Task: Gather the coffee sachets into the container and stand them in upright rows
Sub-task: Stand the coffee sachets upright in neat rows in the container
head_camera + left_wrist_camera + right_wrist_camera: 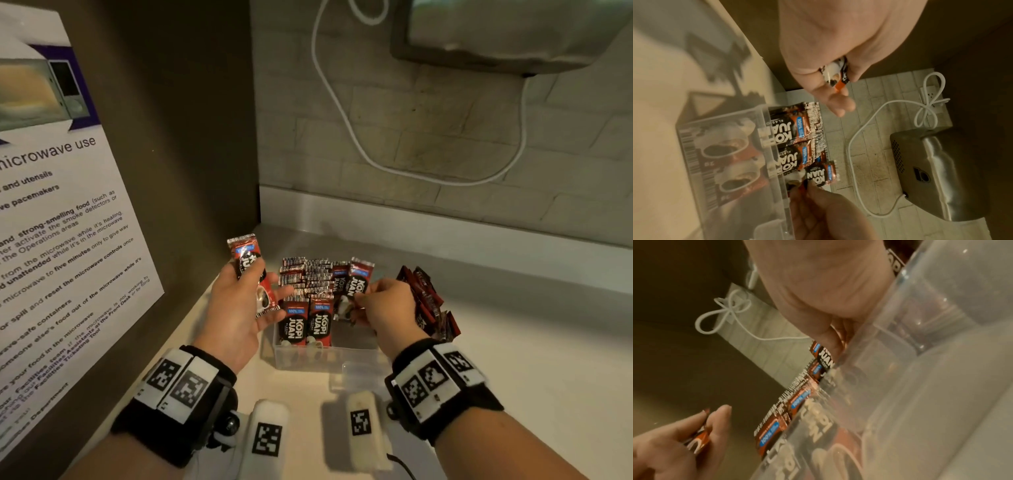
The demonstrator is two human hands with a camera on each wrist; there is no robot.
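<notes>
- A clear, rigid plastic container (325,356), rectangular and thin-walled, is set on the smooth pale worktop (513,359).
- Glossy foil coffee sachets (305,322), red and black with crimped serrated ends, are stood upright in rows inside it; the left side is packed, while the right front corner is bare.
- One sachet (249,270) is held upright by the left hand (236,308), just left of the container; it is pinned by the thumb against the loosely spread fingers (282,293).
- A second sachet (358,284) is pinched low down by the right hand (390,308), its fingers curled closed around it, over the right part of the container, beside the standing rows.
- A loose heap of more sachets (430,301) is seen on the worktop just right of the container, partly hidden by the right hand.
- A white rubbery cable (342,113) is looped across the rough pale brick-pattern wall (445,137).
- A printed paper notice (61,212) on microwave use is fixed to the dark side panel at left.
</notes>
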